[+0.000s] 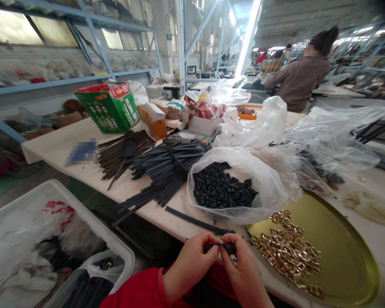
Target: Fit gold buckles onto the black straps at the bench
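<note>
At the table's front edge, my left hand (199,256) and my right hand (239,261) are close together, fingertips pinched on a small black strap piece (230,248). The fingers partly hide it, so its full shape cannot be made out. Just beyond my hands lies a single black strap (192,219). Behind it stands an open clear plastic bag (240,216) holding many small black loops (220,188). On my right, a gold oval tray (346,256) bears a heap of gold metal buckles (291,252).
Bundles of black straps (167,162) and brown straps (111,158) lie left on the table. Behind them stand a green carton (111,109) and a small box (152,117). A white bin (128,256) sits at lower left. A person (303,77) is at back right.
</note>
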`<control>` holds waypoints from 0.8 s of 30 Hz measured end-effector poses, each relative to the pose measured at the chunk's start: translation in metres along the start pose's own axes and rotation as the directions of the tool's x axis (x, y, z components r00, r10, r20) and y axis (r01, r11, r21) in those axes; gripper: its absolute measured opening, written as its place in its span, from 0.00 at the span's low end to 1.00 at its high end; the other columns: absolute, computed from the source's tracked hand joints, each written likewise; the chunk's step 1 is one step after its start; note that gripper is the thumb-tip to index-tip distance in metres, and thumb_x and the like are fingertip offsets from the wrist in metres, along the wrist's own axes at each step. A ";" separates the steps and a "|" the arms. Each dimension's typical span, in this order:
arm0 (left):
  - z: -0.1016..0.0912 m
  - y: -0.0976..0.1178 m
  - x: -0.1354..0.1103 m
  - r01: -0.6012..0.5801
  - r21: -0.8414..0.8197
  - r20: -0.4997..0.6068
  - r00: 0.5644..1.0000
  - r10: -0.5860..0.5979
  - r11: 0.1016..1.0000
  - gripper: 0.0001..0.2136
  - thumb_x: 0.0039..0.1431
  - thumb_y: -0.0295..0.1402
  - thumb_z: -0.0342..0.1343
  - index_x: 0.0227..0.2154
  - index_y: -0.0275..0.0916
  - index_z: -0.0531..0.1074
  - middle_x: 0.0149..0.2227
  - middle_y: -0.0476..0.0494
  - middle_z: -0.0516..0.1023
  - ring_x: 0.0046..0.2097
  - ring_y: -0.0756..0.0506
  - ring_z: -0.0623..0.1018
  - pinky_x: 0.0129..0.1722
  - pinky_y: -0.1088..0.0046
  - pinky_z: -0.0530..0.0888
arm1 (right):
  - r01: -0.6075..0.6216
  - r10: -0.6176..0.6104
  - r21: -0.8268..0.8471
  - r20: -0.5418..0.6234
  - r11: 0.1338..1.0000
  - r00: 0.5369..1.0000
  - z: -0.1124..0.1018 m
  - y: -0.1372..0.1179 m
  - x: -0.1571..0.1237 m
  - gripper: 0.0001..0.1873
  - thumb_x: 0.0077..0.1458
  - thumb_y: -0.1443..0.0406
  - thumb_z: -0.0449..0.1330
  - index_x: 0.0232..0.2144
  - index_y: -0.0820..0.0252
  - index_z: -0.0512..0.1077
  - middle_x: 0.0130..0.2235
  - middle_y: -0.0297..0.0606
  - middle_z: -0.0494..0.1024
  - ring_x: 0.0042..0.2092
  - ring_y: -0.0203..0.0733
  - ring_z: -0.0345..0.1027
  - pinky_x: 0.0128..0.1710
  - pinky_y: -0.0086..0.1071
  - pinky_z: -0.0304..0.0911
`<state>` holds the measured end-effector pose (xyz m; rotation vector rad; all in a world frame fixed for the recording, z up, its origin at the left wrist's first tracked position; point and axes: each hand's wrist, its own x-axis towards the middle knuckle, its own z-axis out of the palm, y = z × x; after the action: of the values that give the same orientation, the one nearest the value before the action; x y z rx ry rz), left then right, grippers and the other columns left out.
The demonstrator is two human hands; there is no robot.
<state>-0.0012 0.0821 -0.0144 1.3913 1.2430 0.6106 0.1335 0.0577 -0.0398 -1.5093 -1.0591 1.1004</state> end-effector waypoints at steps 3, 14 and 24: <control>-0.001 0.000 0.001 0.008 0.022 -0.059 0.998 -0.006 1.000 0.06 0.52 0.30 0.50 0.30 0.35 0.71 0.30 0.46 0.76 0.34 0.47 0.73 0.34 0.75 0.67 | -0.024 0.023 0.040 0.042 0.999 0.999 -0.005 -0.002 -0.001 0.18 0.42 0.56 0.64 0.36 0.57 0.72 0.34 0.39 0.77 0.36 0.45 0.69 0.39 0.35 0.64; 0.001 -0.007 -0.001 -0.004 0.010 -0.039 0.999 0.004 1.000 0.09 0.56 0.28 0.46 0.37 0.36 0.69 0.35 0.44 0.77 0.36 0.46 0.74 0.39 0.72 0.69 | -0.164 0.127 0.247 0.158 0.955 0.979 -0.008 -0.002 0.000 0.17 0.42 0.52 0.64 0.30 0.56 0.77 0.32 0.38 0.78 0.35 0.44 0.71 0.38 0.34 0.67; 0.009 -0.018 -0.003 -0.011 -0.102 -0.013 1.000 0.010 0.995 0.16 0.56 0.25 0.44 0.48 0.35 0.62 0.37 0.43 0.75 0.39 0.47 0.74 0.42 0.71 0.69 | 0.142 -0.144 0.070 0.025 0.987 0.989 0.006 0.003 -0.016 0.18 0.51 0.49 0.56 0.31 0.52 0.78 0.38 0.42 0.78 0.43 0.49 0.68 0.45 0.37 0.62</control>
<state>-0.0005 0.0728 -0.0328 1.3109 1.1981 0.6817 0.1244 0.0425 -0.0416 -1.3453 -1.1215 1.0511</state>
